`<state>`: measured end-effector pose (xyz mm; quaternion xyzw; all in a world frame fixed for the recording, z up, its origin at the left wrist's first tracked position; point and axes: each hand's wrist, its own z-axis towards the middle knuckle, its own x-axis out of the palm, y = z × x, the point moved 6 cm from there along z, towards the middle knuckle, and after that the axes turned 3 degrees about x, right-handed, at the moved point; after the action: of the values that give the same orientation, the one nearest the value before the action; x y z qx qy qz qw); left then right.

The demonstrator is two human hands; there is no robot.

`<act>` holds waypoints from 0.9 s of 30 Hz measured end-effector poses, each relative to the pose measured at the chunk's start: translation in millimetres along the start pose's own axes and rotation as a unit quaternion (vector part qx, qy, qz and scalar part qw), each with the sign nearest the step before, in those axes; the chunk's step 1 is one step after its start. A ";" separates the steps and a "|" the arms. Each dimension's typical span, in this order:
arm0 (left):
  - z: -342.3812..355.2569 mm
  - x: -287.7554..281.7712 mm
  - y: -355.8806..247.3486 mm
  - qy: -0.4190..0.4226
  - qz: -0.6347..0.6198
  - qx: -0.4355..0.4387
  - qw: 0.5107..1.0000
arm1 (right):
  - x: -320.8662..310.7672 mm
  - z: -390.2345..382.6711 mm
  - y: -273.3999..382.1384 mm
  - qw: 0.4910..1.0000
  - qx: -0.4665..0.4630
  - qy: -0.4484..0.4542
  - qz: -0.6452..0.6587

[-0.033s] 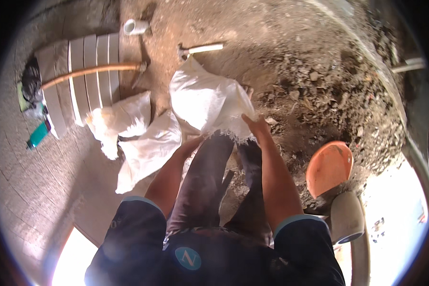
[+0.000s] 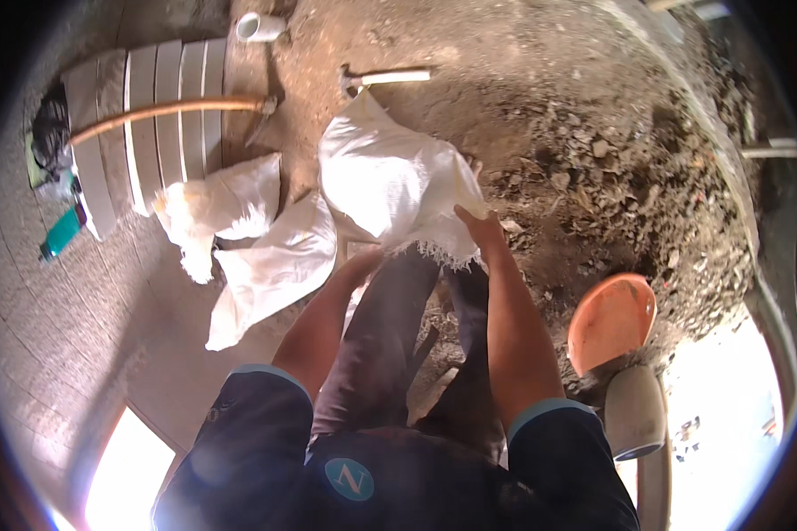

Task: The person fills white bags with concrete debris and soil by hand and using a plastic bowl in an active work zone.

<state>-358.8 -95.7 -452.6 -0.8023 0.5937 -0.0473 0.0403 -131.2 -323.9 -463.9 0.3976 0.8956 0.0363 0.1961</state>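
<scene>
A white woven sack (image 2: 390, 173) with a frayed edge lies in front of my legs, its frayed end toward me. My right hand (image 2: 481, 230) is closed on the right corner of that end, thumb on top. At the left corner, beside my knee, my left hand (image 2: 363, 259) is closed on the fabric; its fingertips are partly hidden. Just left of it rests a second white sack (image 2: 283, 257), with a third crumpled sack (image 2: 230, 203) behind. A hammer (image 2: 390, 78) with a pale handle lies past the far end of the held sack.
Rubble and loose soil (image 2: 611, 177) spread over the right side. An orange basin-like piece (image 2: 611, 323) and a grey cylindrical container (image 2: 635, 411) stand at right. At left, a long-handled pick (image 2: 168, 108) lies across grey boards (image 2: 142, 124). A white pipe piece (image 2: 259, 27) sits at the back.
The whole view has shifted slightly. Both hands keep their hold on the sack, whose right side is drawn a little to the right.
</scene>
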 end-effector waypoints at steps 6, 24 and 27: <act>-4.4 46.8 -9.0 -0.108 -0.012 0.085 0.990 | 11.2 16.5 -9.8 0.983 -0.010 0.184 0.004; -78.5 -250.7 -22.0 -0.327 0.251 0.139 0.900 | 235.7 -130.1 186.8 0.815 -0.492 0.249 -0.179; -113.0 -261.5 51.4 -0.436 0.324 0.119 0.831 | 224.6 -164.0 178.0 0.816 -0.469 0.300 -0.158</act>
<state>-497.5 138.5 -354.0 -0.4901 0.7301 0.2530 0.4035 -205.6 -24.5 -346.1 0.0801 0.8350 0.5380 0.0830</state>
